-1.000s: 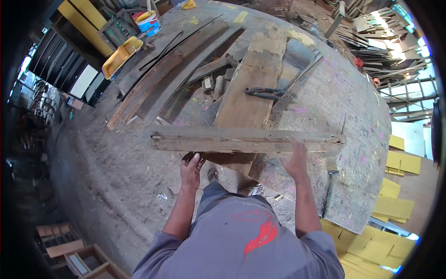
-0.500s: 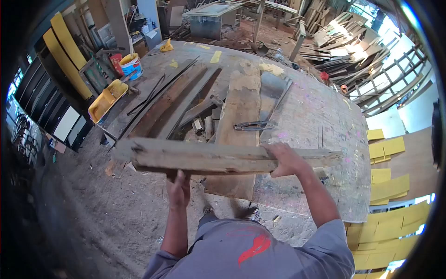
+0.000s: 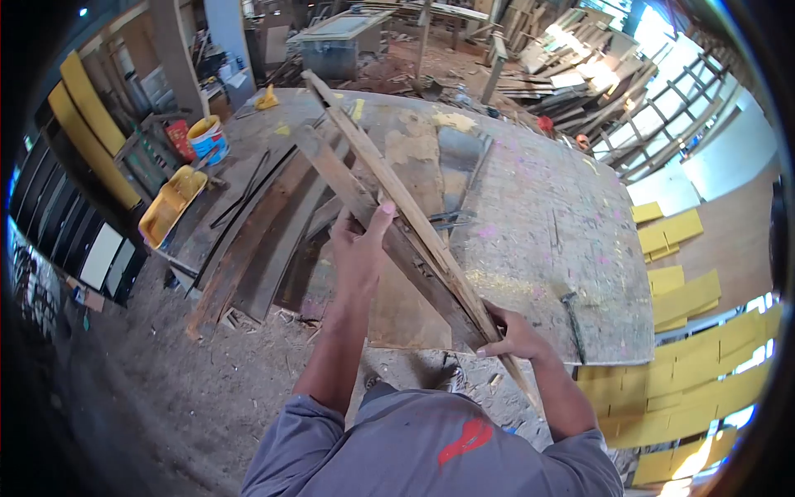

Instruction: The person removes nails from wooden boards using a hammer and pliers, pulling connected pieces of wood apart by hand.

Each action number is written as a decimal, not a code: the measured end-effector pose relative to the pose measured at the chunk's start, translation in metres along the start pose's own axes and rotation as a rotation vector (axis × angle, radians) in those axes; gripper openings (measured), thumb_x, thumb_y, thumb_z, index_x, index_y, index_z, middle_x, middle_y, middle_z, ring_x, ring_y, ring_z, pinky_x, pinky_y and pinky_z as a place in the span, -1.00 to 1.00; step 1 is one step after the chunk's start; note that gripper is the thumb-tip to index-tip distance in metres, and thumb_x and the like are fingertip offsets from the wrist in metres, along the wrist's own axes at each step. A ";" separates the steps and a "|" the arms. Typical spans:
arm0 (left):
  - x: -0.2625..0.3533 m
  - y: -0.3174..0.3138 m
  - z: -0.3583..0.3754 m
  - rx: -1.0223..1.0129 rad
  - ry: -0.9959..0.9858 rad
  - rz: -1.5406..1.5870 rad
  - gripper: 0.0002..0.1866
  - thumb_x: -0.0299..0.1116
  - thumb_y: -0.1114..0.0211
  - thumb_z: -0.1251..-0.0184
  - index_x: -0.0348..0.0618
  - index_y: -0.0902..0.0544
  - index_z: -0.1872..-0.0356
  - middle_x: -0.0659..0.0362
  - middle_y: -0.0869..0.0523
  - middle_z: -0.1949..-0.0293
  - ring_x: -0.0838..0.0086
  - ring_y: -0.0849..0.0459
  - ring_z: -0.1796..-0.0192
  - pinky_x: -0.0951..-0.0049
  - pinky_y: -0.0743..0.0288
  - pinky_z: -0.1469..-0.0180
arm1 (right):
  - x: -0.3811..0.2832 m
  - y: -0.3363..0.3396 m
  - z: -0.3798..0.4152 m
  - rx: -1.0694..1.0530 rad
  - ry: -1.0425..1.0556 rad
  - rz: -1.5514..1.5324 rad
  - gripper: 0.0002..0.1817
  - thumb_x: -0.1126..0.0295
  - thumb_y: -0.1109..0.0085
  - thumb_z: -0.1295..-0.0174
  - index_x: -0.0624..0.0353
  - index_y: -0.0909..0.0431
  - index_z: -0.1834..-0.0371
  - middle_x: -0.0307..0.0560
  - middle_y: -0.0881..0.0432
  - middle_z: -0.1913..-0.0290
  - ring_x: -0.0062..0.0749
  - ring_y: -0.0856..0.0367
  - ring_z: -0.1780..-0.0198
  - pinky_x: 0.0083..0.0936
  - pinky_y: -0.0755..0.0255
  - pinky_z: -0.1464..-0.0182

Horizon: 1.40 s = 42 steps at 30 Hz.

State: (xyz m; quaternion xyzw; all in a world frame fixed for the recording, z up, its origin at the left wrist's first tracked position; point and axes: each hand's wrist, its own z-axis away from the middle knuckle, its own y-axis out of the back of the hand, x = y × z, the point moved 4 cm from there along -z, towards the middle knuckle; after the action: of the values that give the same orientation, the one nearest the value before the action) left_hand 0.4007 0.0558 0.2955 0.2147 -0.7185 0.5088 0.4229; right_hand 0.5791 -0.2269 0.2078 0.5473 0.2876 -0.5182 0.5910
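Two long wooden boards [image 3: 406,205] are held together at a slant above the table, their far ends spread apart and pointing up and left. My left hand [image 3: 362,240] grips them around the middle, with its thumb on the darker board. Near their lower right end, my right hand [image 3: 515,335] is wrapped round them. Under and behind the boards, metal pliers [image 3: 451,219] lie on a wide plank [image 3: 410,306], partly hidden. More brown planks [image 3: 269,211] rest on the table to the left of my left hand.
The paint-stained table [image 3: 571,224] spans the middle, with a dark tool [image 3: 573,327] at its right front edge. A yellow tray [image 3: 172,207] and a paint bucket [image 3: 207,141] stand at left. Yellow pieces [image 3: 687,381] lie at right. Scrap wood [image 3: 571,74] is piled behind.
The boards have turned from nearly level to a steep slant, left end now raised and away. My left hand has moved up and right; my right hand is slightly lower. The view has shifted.
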 end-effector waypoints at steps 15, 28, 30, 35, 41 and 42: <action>-0.045 -0.111 0.025 -0.312 0.094 -0.340 -0.59 -0.46 -0.48 -0.35 -0.37 -0.67 -0.17 0.11 -0.79 0.01 0.47 -0.76 0.01 0.41 -0.61 -0.06 | 0.069 0.002 0.080 0.244 -0.032 -0.394 0.19 0.27 -0.75 0.07 0.42 -0.24 -0.64 0.07 -0.58 -0.42 -0.32 -0.52 -0.42 -0.31 -0.32 -0.52; -0.123 -0.135 0.073 0.022 -0.198 -0.677 -0.55 -0.22 -0.55 -0.40 -0.43 -0.70 -0.07 0.02 -0.78 0.02 0.41 -0.75 0.01 0.37 -0.61 -0.02 | 0.130 0.146 0.096 -0.199 -0.405 0.079 -0.13 -0.36 -0.10 -0.47 0.33 -0.63 -0.36 0.10 -0.71 -0.31 -0.21 -0.63 -0.28 -0.30 -0.36 -0.42; -0.136 -0.118 0.094 0.106 -0.182 -0.671 -0.58 -0.24 -0.51 -0.45 -0.42 -0.68 -0.08 0.03 -0.72 -0.01 0.42 -0.72 -0.02 0.37 -0.60 -0.02 | 0.157 0.160 0.084 -0.232 -0.368 0.212 -0.08 -0.45 -0.14 -0.38 0.38 -0.75 -0.14 0.11 -0.80 0.00 -0.33 -0.69 -0.08 -0.35 -0.50 -0.20; -0.133 -0.138 0.121 0.163 -0.301 -0.545 -0.66 -0.31 -0.48 -0.48 -0.39 -0.64 -0.03 0.09 -0.66 0.06 0.46 -0.69 0.06 0.38 -0.60 0.05 | 0.190 0.188 0.033 -0.286 -0.397 0.441 -0.08 -0.51 -0.20 -0.30 0.16 -0.72 -0.29 0.08 -0.81 -0.14 -0.22 -0.73 -0.15 -0.31 -0.53 -0.21; -0.137 -0.199 0.111 -0.089 -0.323 -0.657 -0.72 -0.31 -0.48 -0.47 -0.31 -0.63 0.07 0.06 -0.72 0.22 0.53 -0.72 0.17 0.45 -0.61 0.14 | 0.193 0.215 -0.019 -0.303 -0.102 0.555 -0.47 -0.12 -0.37 -0.39 0.02 -0.78 -0.22 0.04 -0.86 -0.04 -0.34 -0.79 -0.04 -0.39 -0.56 -0.22; -0.134 -0.215 0.111 -0.146 -0.364 -0.676 -0.73 -0.31 -0.48 -0.46 -0.30 -0.63 0.09 0.04 -0.73 0.24 0.54 -0.74 0.17 0.47 -0.61 0.14 | 0.171 0.221 -0.018 -0.129 0.015 0.552 -0.50 0.02 -0.35 -0.42 0.06 -0.72 -0.30 0.02 -0.83 -0.09 -0.34 -0.77 -0.10 -0.36 -0.56 -0.25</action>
State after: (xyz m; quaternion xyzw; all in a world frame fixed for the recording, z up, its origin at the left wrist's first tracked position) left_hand 0.5900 -0.1454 0.2894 0.4954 -0.7046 0.2420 0.4467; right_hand 0.8393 -0.2915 0.1253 0.5699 0.1644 -0.3141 0.7413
